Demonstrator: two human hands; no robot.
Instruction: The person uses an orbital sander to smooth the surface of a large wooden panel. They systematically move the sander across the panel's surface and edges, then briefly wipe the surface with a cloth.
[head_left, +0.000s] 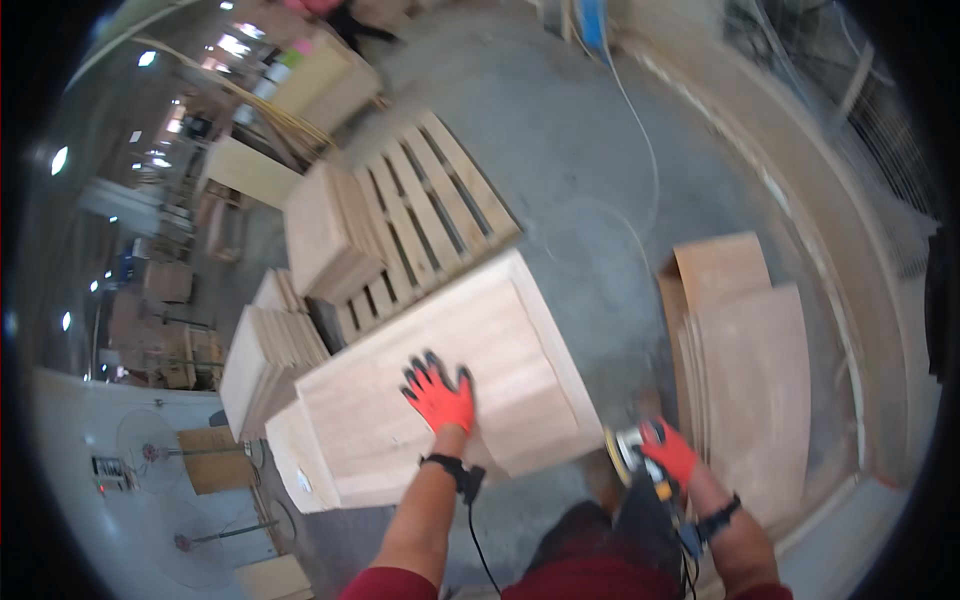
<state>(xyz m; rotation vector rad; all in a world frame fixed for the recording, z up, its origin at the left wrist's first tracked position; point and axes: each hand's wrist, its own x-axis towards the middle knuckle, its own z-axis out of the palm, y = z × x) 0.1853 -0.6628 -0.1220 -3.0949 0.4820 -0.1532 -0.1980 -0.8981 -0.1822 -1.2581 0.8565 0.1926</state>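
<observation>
My left hand point(440, 396), in a red glove with dark fingertips, lies flat with fingers spread on a pale wooden panel point(370, 395). The panel rests on a larger light board point(292, 445) that shows past its left end and along its right side. In my right hand point(672, 452), gloved the same way, is a handheld power sander point(627, 450) with a yellowish rim. The sander is held beside the panel's lower right corner, tilted and apart from the surface. A dark band with a cable circles my left wrist.
A slatted wooden pallet point(432, 195) lies beyond the panel, with a stack of boards point(330, 230) at its left. Another board stack point(262, 365) stands nearer on the left. Curved plywood sheets point(755, 390) lean at right. A thin hose point(645, 145) trails over the floor.
</observation>
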